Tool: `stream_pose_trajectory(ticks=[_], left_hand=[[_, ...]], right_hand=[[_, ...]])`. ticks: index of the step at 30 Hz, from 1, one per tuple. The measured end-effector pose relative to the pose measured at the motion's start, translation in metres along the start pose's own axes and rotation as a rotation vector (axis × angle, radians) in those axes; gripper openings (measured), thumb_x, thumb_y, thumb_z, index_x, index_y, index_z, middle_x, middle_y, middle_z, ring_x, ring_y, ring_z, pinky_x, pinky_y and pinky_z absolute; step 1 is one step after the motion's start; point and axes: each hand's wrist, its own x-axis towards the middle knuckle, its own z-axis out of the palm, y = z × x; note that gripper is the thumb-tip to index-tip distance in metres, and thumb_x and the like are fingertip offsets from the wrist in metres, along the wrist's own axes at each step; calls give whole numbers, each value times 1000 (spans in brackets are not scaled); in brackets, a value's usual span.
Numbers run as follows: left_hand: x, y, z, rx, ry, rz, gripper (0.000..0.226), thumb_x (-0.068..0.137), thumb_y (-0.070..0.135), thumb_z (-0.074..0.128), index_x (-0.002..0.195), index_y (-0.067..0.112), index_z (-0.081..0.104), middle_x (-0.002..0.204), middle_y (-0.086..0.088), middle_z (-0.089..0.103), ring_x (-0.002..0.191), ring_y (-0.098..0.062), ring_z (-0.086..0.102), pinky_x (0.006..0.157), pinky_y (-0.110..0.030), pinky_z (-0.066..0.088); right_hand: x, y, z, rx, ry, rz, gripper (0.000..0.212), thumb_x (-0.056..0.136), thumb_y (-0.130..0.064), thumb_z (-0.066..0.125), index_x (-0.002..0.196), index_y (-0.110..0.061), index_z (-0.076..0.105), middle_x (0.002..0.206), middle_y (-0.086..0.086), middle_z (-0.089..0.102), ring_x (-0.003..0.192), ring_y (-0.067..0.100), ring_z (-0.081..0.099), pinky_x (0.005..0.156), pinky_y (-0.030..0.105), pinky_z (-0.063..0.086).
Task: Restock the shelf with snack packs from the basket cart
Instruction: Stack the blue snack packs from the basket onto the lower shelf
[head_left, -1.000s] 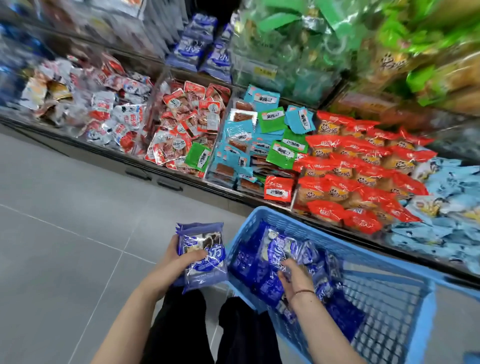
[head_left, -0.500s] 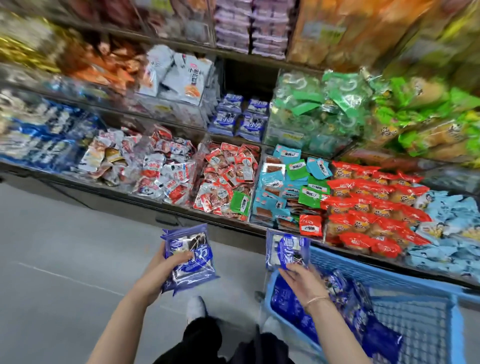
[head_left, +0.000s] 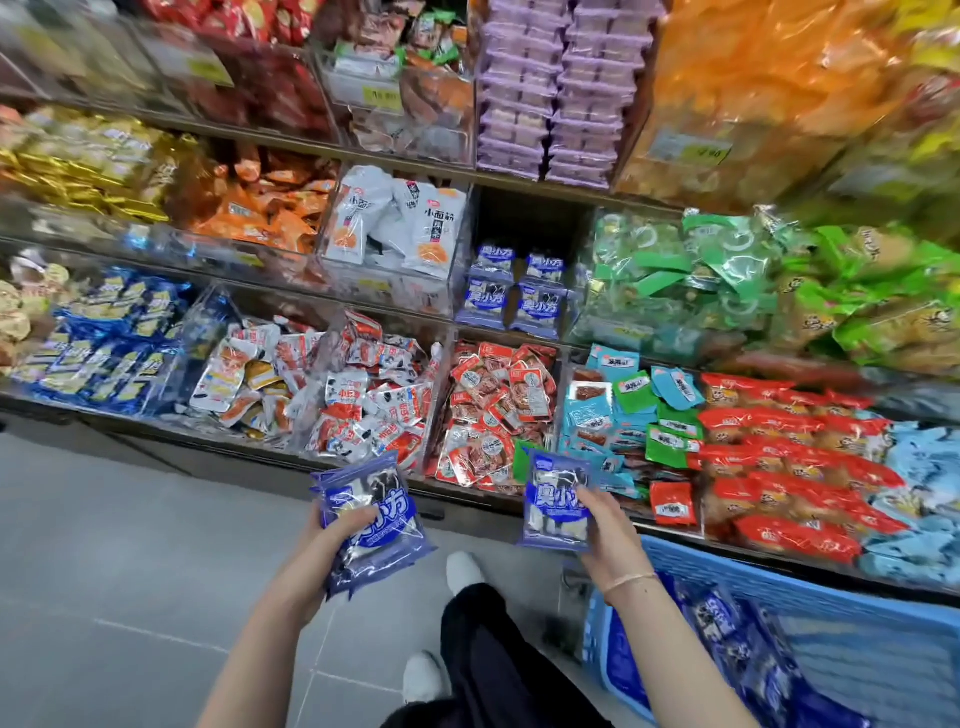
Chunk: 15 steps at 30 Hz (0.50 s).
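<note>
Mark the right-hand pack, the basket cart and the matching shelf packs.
Right-hand blue pack (head_left: 550, 504): head view, printed front.
Blue basket cart (head_left: 753, 577): head view, upper rim.
Matching shelf packs (head_left: 488, 301): head view, lower-left pack's front.

Held blue packs (head_left: 556, 506) & shelved blue packs (head_left: 540, 306) read "奥小方"; white bags (head_left: 436, 228) "小面筋"; price tags (head_left: 382, 96) too blurry.

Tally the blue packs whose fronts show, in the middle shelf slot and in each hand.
Shelf slot, blue packs: 4
Right hand, blue pack: 1
Left hand, blue stack, front pack: 1 (more behind, uncountable)
Total: 6
</note>
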Motion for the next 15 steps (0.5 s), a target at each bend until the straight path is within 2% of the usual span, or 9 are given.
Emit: stream_pose_trajectory(ticks=[2, 4, 7, 9, 12, 15], left_hand=[[15, 8, 8, 10, -5, 0, 68, 58, 19, 83, 118, 18, 52, 101, -10, 74, 88, -26, 72, 60, -27, 57], [31, 18, 17, 5, -15, -1, 76, 54, 26, 84, 122, 17, 52, 106, -11, 73, 93, -29, 71, 65, -31, 58], [56, 38, 31, -15, 23, 9, 94, 45, 34, 85, 131, 16, 50, 110, -14, 71, 99, -32, 69, 85, -41, 55], [73, 53, 38, -4, 64, 21, 110, 44, 35, 85, 141, 12, 40, 117, -15, 68, 105, -33, 66, 94, -45, 51], [93, 71, 47, -34, 104, 24, 121, 43, 36, 85, 147, 10, 30, 128, -15, 62, 110, -33, 63, 92, -44, 52], [104, 82, 52, -27, 113, 37, 106, 41, 39, 85, 135, 10, 46, 113, -11, 71, 101, -31, 68, 78, -39, 54]], right_hand=[[13, -10, 10, 65, 13, 41, 26, 90, -21, 58, 112, -9, 56, 97, 13, 70, 80, 27, 68, 68, 38, 55], [26, -21, 22, 176, -9, 117, 20, 93, -22, 55, 104, -7, 61, 89, 12, 73, 72, 26, 71, 57, 36, 57], [50, -40, 38, 267, -56, 197, 11, 92, -12, 52, 86, -9, 61, 78, 11, 71, 73, 29, 68, 57, 35, 58], [70, -52, 47, 224, -89, 198, 22, 90, -4, 47, 71, -11, 52, 71, 9, 61, 70, 24, 59, 59, 32, 53], [95, -71, 60, 152, -151, 178, 23, 87, 3, 44, 69, -12, 44, 70, 7, 50, 67, 19, 50, 65, 29, 45], [119, -84, 77, 149, -151, 176, 26, 92, 3, 41, 70, -10, 45, 73, 7, 50, 72, 20, 54, 65, 28, 54]])
